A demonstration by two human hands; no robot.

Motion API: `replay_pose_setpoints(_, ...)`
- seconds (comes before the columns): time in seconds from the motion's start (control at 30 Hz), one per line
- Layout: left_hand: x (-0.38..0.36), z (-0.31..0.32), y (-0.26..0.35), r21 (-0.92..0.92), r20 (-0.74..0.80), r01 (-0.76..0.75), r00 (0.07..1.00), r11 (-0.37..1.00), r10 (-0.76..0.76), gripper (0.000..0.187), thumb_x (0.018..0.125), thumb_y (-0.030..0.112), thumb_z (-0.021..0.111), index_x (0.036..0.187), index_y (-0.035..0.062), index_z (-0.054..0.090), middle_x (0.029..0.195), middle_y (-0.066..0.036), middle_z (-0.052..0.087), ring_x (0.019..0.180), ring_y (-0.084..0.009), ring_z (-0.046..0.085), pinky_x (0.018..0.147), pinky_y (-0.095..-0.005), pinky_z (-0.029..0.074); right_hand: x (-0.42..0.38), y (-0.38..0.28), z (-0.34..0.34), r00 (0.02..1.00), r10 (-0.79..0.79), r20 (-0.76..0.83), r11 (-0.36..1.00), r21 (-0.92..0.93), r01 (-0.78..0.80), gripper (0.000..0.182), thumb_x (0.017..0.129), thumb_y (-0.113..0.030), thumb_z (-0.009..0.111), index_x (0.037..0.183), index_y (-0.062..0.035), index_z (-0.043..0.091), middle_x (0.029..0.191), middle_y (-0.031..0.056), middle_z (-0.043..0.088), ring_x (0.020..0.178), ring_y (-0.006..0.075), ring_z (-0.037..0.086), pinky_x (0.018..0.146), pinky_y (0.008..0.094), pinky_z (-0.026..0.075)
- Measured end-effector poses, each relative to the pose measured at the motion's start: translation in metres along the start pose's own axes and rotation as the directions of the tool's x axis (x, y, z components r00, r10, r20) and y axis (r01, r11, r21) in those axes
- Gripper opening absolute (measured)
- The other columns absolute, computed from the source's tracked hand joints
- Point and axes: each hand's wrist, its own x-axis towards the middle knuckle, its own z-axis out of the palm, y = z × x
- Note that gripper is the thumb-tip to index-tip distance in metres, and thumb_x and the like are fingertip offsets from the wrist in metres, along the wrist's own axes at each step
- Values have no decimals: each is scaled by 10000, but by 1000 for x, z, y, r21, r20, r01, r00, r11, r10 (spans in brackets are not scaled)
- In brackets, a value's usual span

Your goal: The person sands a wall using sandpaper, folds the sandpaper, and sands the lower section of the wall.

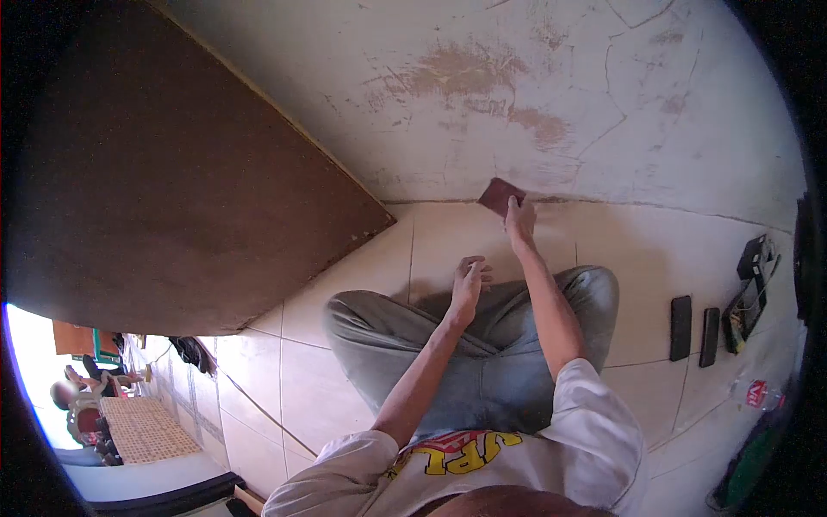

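Note:
My right hand (pixel 519 221) pinches a reddish-brown square of sandpaper (pixel 500 196), thumb on top, at the foot of the white wall (pixel 603 155). The sheet overlaps the line where wall meets floor. Above it, the wall has scuffed brownish patches (pixel 465 71) and thin cracks, with paint worn away. My left hand (pixel 469 280) hovers over my crossed legs, its fingers loosely bent and apart, holding nothing.
A large brown door (pixel 189 172) slants across the left. On the tiled floor (pixel 345 258) at right lie two dark phone-like slabs (pixel 680 327), a black box with cables (pixel 755 258) and a plastic bottle (pixel 758 394). Another person (pixel 82 405) is far left, near a woven surface (pixel 146 428).

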Motion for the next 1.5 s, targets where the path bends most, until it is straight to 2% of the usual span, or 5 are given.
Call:
replay_pose_setpoints(0.3,1,2,1,3,-40,42,998,999,-42,386,928,351,500,1183,62,487,1075,-144,585,876,-229,600,750,-359,487,-32,-92,-86,775,401,489,832,158,-531,278,899,-262,514,814,-4,571,629,96,597,412,169,532,353,314,464)
replay_pose_setpoints(0.53,-2,4,4,-49,-23,33,999,998,-35,294,945,280,462,1133,58,501,1002,-107,593,818,-171,588,667,-298,485,-17,-124,-84,976,-67,207,813,579,-67,236,906,-252,528,838,-29,568,678,63,595,453,140,513,399,288,405)
replay_pose_setpoints(0.77,2,4,-4,-75,-20,-20,1000,997,18,297,941,291,475,1132,65,507,995,-102,592,798,-155,581,645,-283,478,-12,-66,-44,883,346,318,741,485,-465,241,895,-265,547,840,-32,580,663,46,586,477,120,503,419,278,383)
replay_pose_setpoints(1.33,-2,4,1,-52,-27,31,999,998,-33,296,949,282,478,1137,54,507,998,-112,592,796,-166,583,665,-292,486,-6,-115,-63,976,-192,101,835,540,109,261,913,-273,542,870,-17,569,793,82,578,543,161,521,473,301,401)
replay_pose_setpoints(1.5,-4,9,10,-27,-44,1,999,1000,-2,289,949,268,474,1137,52,505,983,-111,594,762,-160,584,645,-281,483,-30,-127,-82,941,152,302,798,524,-297,263,929,-247,532,896,4,601,723,6,579,547,91,475,480,274,384)
